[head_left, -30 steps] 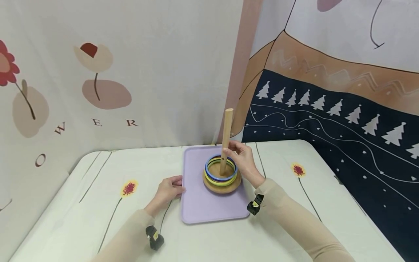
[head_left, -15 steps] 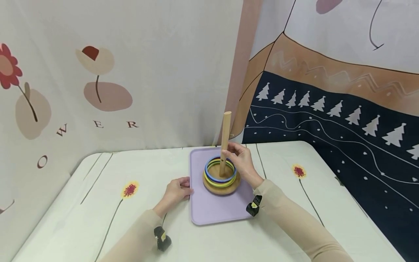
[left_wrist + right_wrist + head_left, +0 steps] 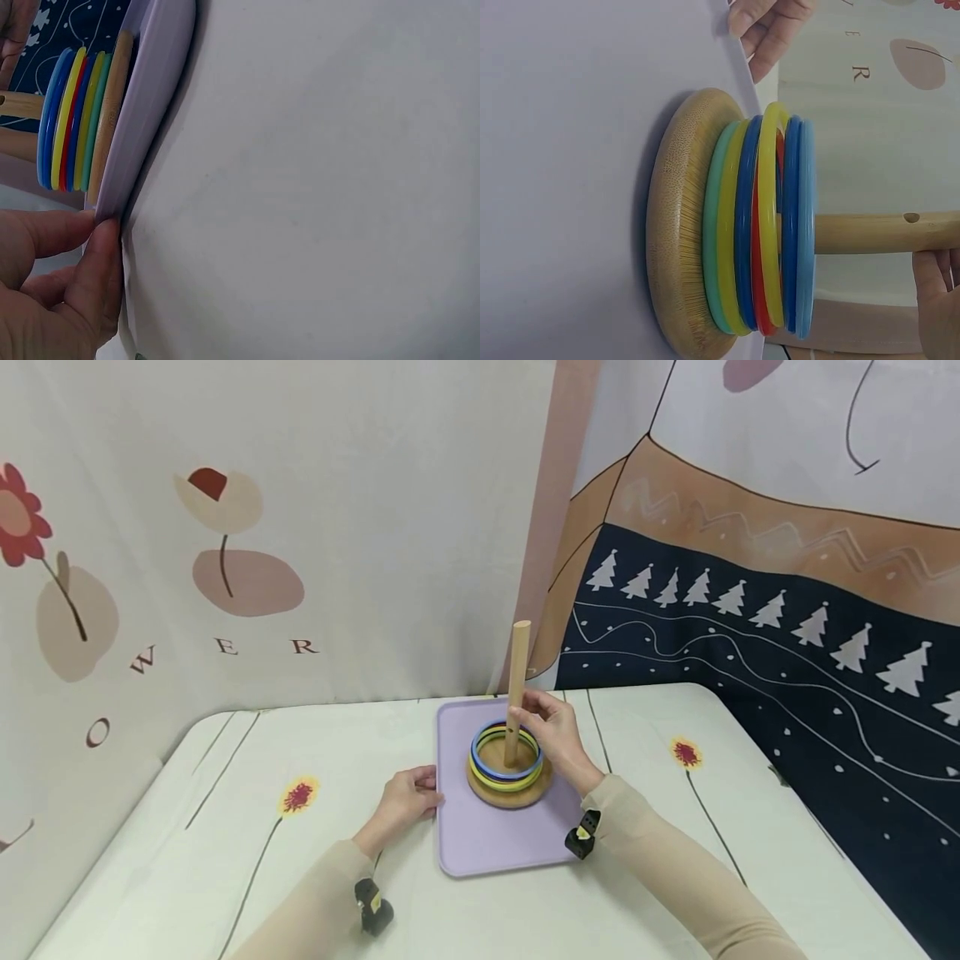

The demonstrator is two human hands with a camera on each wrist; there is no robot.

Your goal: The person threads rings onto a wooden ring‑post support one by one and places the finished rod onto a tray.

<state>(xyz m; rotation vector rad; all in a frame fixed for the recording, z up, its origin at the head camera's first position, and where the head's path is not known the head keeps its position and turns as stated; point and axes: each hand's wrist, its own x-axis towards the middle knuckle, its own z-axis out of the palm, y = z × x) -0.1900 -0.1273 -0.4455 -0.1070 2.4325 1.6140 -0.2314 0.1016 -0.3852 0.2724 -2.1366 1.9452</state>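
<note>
A wooden ring stand with a round base [image 3: 510,800] and a tall upright post [image 3: 519,664] stands on a lilac tray [image 3: 502,847]. Several plastic rings circle the post in a stack; a light blue ring [image 3: 806,225] is on top and a green ring [image 3: 715,232] lowest, with yellow, dark blue and red between. One yellow ring [image 3: 768,217] sits tilted. My right hand [image 3: 557,735] holds the post low down, between thumb and fingers, just above the rings. At the tray's left edge, my left hand [image 3: 407,800] pinches the rim between thumb and fingers.
A white cloth with printed flowers [image 3: 298,795] covers the table [image 3: 187,860]. Behind it hangs a pale printed curtain [image 3: 390,527], and a dark tree-patterned cloth [image 3: 712,627] hangs at the right. Black cameras [image 3: 583,835] are strapped to both wrists.
My left hand and the tray have shifted right, while the stand stays in about the same place, so the tray's left rim is nearer the base. Over the last half second almost nothing moves.
</note>
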